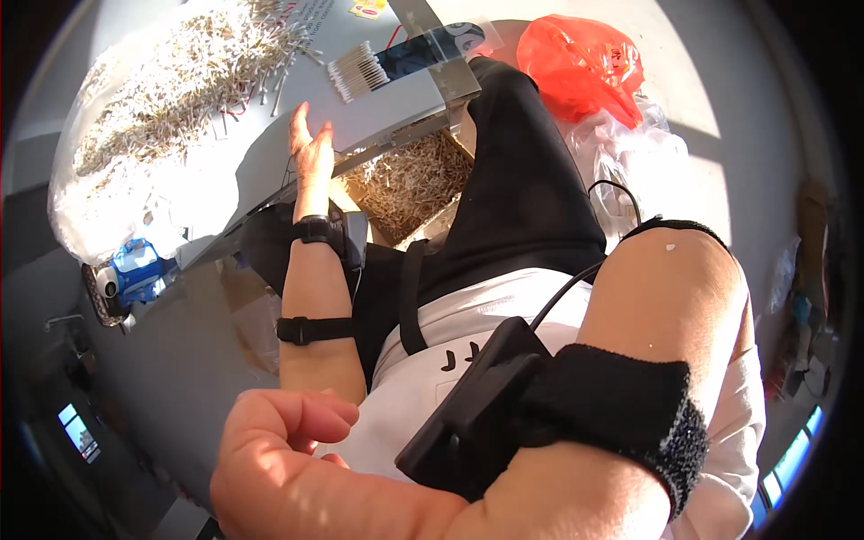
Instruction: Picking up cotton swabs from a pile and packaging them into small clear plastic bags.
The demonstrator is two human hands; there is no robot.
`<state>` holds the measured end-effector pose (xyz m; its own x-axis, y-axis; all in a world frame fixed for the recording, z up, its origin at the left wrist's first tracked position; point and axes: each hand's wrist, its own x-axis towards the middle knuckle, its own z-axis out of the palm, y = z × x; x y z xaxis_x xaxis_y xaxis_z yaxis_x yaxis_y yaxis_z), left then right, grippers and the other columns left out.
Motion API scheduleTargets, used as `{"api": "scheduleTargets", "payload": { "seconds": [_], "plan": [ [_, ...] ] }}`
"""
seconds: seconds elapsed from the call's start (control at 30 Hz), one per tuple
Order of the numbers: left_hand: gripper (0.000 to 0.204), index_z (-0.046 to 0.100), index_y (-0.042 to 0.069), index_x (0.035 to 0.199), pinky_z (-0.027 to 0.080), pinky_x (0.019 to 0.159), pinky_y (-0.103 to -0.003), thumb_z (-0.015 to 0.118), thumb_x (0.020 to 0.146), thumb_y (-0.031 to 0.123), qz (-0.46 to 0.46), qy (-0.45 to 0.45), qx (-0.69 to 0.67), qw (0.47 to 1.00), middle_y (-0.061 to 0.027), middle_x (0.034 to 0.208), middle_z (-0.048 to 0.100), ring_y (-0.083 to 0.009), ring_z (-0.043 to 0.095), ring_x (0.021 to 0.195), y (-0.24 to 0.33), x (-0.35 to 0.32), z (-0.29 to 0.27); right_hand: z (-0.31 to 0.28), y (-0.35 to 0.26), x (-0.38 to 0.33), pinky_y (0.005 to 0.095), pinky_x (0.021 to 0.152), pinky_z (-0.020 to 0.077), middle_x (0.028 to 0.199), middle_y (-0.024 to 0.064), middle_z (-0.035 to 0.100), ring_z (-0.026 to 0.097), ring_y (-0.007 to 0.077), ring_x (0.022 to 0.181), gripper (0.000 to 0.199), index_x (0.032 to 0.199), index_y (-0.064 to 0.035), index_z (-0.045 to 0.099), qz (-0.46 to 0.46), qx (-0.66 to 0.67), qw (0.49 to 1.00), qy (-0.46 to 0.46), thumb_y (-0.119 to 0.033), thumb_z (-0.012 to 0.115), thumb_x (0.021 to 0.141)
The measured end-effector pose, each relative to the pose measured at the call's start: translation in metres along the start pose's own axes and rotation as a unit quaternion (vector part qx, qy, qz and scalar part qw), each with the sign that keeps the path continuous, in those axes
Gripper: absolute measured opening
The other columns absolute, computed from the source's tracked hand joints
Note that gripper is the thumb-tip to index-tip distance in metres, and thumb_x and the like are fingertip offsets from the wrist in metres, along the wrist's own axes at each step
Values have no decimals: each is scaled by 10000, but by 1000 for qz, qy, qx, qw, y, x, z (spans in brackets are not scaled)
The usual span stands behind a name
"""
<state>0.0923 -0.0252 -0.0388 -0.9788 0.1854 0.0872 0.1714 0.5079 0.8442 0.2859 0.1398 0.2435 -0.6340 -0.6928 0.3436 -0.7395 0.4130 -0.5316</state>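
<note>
My left hand (312, 157) is at the near edge of the table (387, 121), its fingers stretched apart with nothing visible in them. Just beyond it lies a neat row of cotton swabs (358, 72), partly over a dark printed plastic sleeve (432, 49). To its left, a big loose heap of cotton swabs (180, 90) spreads across the table in a clear plastic bag (72, 193). Close to the camera, my right hand (279, 450) is raised with its fingers curled in. Whatever it may hold is hidden.
Below the table edge, between my legs, stands an open cardboard box (409, 184) full of cotton swabs. A red plastic bag (580, 67) and a clear plastic bag (630, 153) lie beyond my right knee. A blue-and-white pack (139, 270) sits at the table's left corner.
</note>
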Motion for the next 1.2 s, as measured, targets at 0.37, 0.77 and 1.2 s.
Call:
{"api": "scheduleTargets", "payload": {
  "seconds": [0.37,0.77,1.2],
  "plan": [
    [827,245,-36,1453,180,1144,-522,594,882,450,101,-35,284,953,-259,1512,235,-393,205,1420,27,-28,31,108,197,-77,405,805,501,1041,189,635,615,353,946,199,974,-3,642,407,27,886,219,-121,658,814],
    [803,239,0,1473,129,1131,-585,533,917,500,111,-45,369,922,-237,1534,206,-370,151,1444,20,-5,22,149,269,-43,455,1179,96,1544,151,214,144,283,1453,848,1436,25,316,377,-244,888,102,-589,502,881],
    [817,250,15,1479,110,1124,-606,473,919,568,114,-52,387,914,-199,1554,189,-341,147,1454,25,14,38,150,281,-38,496,1169,40,1554,111,212,132,264,1458,879,1472,-20,264,376,-265,885,62,-645,429,877]
  ]
}}
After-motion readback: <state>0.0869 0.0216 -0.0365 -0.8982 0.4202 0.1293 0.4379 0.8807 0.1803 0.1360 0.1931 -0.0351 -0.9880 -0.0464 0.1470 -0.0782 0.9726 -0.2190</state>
